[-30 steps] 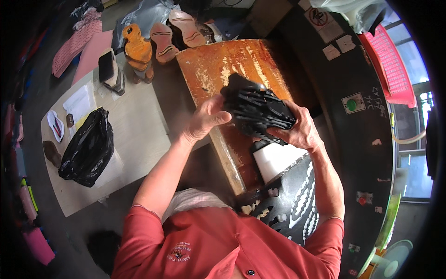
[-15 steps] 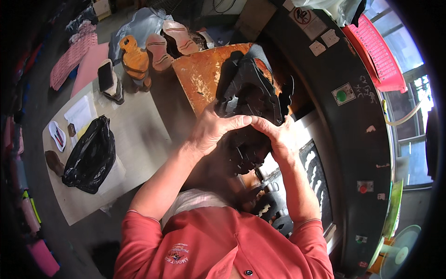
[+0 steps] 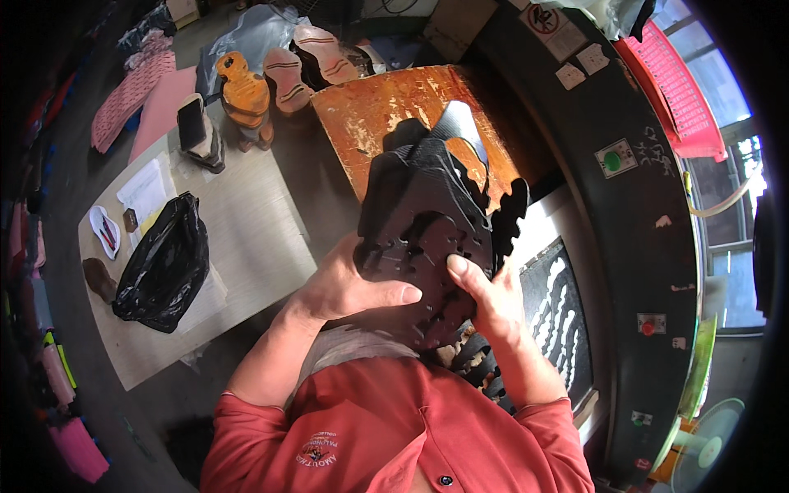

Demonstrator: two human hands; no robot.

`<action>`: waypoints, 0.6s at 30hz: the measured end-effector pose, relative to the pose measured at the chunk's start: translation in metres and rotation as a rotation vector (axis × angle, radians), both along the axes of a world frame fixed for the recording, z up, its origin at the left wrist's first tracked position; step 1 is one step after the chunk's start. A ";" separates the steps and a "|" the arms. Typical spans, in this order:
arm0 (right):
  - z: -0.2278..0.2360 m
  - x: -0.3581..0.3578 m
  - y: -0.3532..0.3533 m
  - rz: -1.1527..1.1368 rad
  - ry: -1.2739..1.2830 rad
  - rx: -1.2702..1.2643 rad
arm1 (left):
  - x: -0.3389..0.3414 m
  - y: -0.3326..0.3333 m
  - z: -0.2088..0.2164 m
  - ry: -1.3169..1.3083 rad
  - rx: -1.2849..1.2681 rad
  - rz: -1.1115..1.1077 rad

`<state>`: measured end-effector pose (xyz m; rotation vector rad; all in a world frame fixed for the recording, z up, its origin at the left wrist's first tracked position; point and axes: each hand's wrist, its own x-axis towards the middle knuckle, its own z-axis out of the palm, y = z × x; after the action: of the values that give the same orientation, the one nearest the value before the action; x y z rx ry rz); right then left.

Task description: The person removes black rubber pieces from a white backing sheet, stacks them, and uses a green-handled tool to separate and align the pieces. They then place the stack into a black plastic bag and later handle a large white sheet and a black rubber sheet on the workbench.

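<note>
The step in hand looks like a two-handed steadying of a bundle of black cut-out pieces (image 3: 399,193), held before the red shirt (image 3: 374,398), near side of the scuffed orange worktop (image 3: 353,123). The left hand (image 3: 339,283) and right hand (image 3: 496,306) clasp opposite sides, thumbs inward; the other fingers' spread I can't tell. The next move seems to call for even pressure.

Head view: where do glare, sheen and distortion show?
Head view: glare washes out the pale surface beyond the right hand; head view: the held black pieces catch sheen up top; head view: fisheye bends the dark panel, corners black.
</note>
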<state>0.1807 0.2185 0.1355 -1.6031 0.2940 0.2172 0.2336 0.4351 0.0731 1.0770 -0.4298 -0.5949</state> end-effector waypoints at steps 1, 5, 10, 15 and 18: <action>-0.003 -0.007 0.002 0.007 -0.013 0.067 | -0.003 0.004 0.000 0.097 -0.042 -0.018; -0.027 -0.024 0.023 -0.035 0.100 0.106 | -0.022 0.000 -0.016 0.445 -0.274 -0.017; -0.038 -0.036 0.022 0.166 0.017 -0.036 | -0.032 0.004 -0.043 0.541 -0.270 -0.076; -0.038 -0.038 0.003 0.345 -0.026 0.113 | -0.036 0.010 -0.053 0.580 -0.239 -0.090; -0.050 -0.025 0.002 0.260 -0.288 0.135 | -0.036 0.007 -0.055 0.579 -0.222 -0.098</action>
<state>0.1554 0.2204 0.0851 -1.5129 -0.1503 0.1973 0.1981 0.4423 0.0182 0.6340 -0.0383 -0.8889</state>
